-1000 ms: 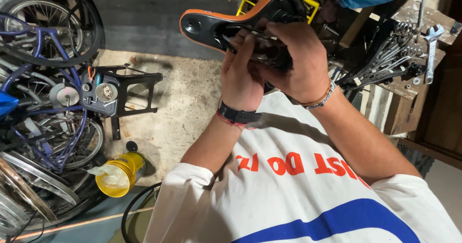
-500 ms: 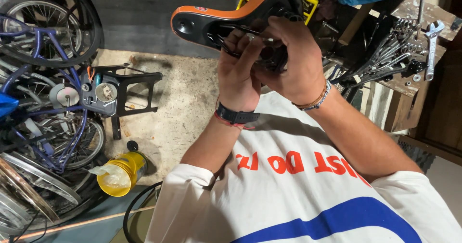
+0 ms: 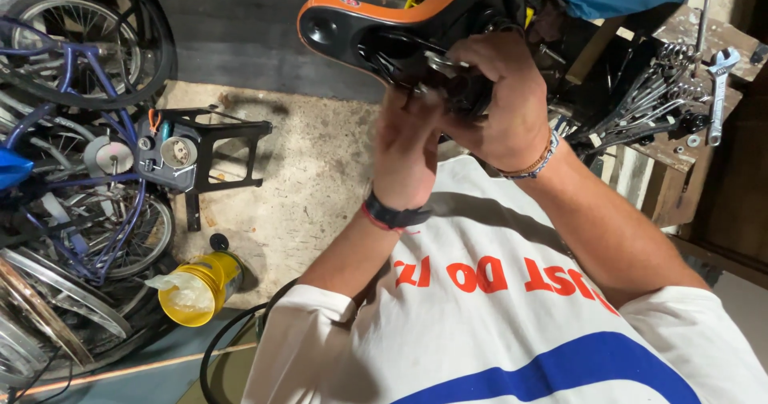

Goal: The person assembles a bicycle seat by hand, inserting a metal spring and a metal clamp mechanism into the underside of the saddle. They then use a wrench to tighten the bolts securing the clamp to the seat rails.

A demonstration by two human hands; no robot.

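While the saddle (image 3: 352, 28) is held underside-up before the chest, its rail clamp is gripped in the closed right hand (image 3: 500, 104). The left hand (image 3: 408, 136) is blurred at the rails, so its hold cannot be told. The clamp work is judged unfinished, and the spanners (image 3: 640, 112) beyond are seen untouched.

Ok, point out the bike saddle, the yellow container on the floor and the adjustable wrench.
bike saddle (image 3: 352, 28), head view, orange-edged nose of its underside.
yellow container (image 3: 210, 280), head view, its yellow side wall.
adjustable wrench (image 3: 718, 92), head view, middle of its handle.
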